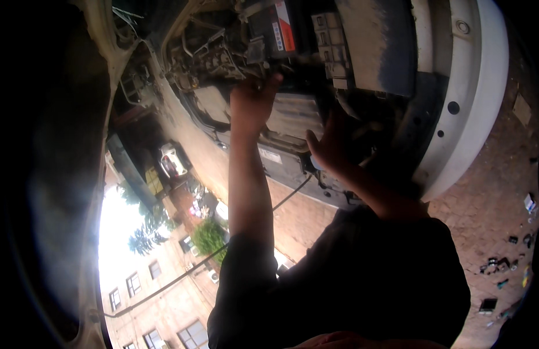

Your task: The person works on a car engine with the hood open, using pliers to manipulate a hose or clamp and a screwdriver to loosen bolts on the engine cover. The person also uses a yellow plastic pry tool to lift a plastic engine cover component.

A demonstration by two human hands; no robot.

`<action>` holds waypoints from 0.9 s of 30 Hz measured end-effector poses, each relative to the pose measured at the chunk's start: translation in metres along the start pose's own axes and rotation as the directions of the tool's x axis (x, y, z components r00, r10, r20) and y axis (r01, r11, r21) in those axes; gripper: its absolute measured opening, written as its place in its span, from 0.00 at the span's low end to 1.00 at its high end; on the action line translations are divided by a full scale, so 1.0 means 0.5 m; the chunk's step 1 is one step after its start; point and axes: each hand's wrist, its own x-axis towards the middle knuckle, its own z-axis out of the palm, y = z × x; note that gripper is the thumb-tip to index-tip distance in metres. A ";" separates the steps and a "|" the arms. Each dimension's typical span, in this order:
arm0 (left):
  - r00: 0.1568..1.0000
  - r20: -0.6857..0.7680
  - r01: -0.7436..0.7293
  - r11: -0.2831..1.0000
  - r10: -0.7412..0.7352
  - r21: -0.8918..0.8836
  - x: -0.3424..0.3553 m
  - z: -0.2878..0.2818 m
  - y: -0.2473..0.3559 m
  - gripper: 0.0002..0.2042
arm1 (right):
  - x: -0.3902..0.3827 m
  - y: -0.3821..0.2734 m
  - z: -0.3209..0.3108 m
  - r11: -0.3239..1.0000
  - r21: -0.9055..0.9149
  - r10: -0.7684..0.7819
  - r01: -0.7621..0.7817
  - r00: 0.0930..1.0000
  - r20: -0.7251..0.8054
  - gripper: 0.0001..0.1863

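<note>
Both my arms reach into a car's open engine bay. My left hand (249,109) is closed beside the far left corner of a ribbed, dusty box-shaped cover (295,113), its fingers curled and its thumb pointing out to the right. Whatever those fingers hold is hidden. At the cover's right side is my right hand (330,149), thumb spread away from the fingers. The fingers reach into shadow, and I see nothing held in them. Beyond the hands sits a dark car battery (269,29) with an orange and white label.
A black fuse-box-like block (332,49) stands right of the battery. The pale front bumper (484,104) curves along the right. Small parts and tools (499,264) lie scattered on the paved ground (473,215). The raised hood (48,203) fills the left side.
</note>
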 end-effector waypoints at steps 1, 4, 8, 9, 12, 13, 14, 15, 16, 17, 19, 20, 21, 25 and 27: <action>0.996 -0.016 -0.088 0.996 0.088 0.016 -0.002 0.000 -0.005 0.20 | -0.002 -0.001 -0.001 1.000 0.007 0.006 -0.006 1.000 0.004 0.47; 0.985 -0.019 -0.170 0.984 0.171 0.052 -0.001 0.001 -0.018 0.21 | -0.001 0.001 0.001 0.999 0.053 0.002 -0.001 1.000 -0.010 0.47; 0.999 -0.008 0.045 0.998 -0.044 0.044 0.007 -0.011 -0.028 0.22 | 0.011 0.034 0.029 0.998 0.047 -0.034 0.038 0.996 -0.084 0.47; 0.998 -0.027 0.060 0.997 -0.059 0.038 0.009 -0.018 -0.032 0.22 | 0.015 0.046 0.034 0.996 0.075 -0.032 0.039 0.996 -0.087 0.47; 0.979 -0.179 0.130 0.976 -0.098 0.173 0.027 -0.037 -0.094 0.24 | 0.012 0.049 0.035 0.998 0.059 -0.029 0.034 0.996 -0.082 0.46; 0.971 -0.226 0.126 0.966 -0.073 0.226 0.031 -0.034 -0.132 0.24 | 0.007 0.048 0.030 1.000 0.025 -0.015 0.016 0.999 -0.046 0.46; 0.970 -0.227 0.141 0.967 -0.091 0.213 0.033 -0.030 -0.153 0.24 | 0.006 0.049 0.026 1.000 -0.011 0.001 -0.001 1.000 -0.017 0.47; 0.965 -0.230 0.175 0.964 -0.127 0.201 0.033 -0.026 -0.173 0.24 | 0.006 0.048 0.024 0.999 -0.047 0.016 -0.016 1.000 0.012 0.47; 0.960 -0.229 0.204 0.961 -0.159 0.189 0.036 -0.020 -0.193 0.24 | 0.006 0.043 0.021 0.999 -0.019 0.028 -0.028 0.999 0.015 0.47; 0.955 -0.223 0.238 0.956 -0.197 0.174 0.038 -0.013 -0.211 0.23 | 0.007 0.041 0.021 1.000 -0.005 0.021 -0.021 1.000 0.007 0.47; 0.951 -0.238 0.230 0.965 -0.196 0.125 0.037 0.000 -0.224 0.23 | 0.010 0.036 0.019 1.000 0.020 0.007 -0.007 1.000 -0.016 0.47; 0.955 -0.241 0.211 0.969 -0.176 0.131 0.037 0.005 -0.221 0.22 | 0.012 0.035 0.015 0.999 0.031 0.010 -0.010 1.000 -0.006 0.47; 0.957 -0.243 0.193 0.972 -0.156 0.136 0.037 0.007 -0.218 0.22 | 0.013 0.033 0.011 0.999 0.042 0.014 -0.014 1.000 0.005 0.48; 0.964 -0.200 0.202 0.973 -0.177 0.114 0.029 0.001 -0.192 0.22 | 0.013 0.045 0.026 0.999 0.045 0.005 -0.005 1.000 -0.003 0.47; 0.963 -0.198 0.207 0.971 -0.182 0.116 0.027 -0.005 -0.186 0.22 | 0.011 0.049 0.026 0.999 0.044 -0.019 0.020 1.000 -0.015 0.47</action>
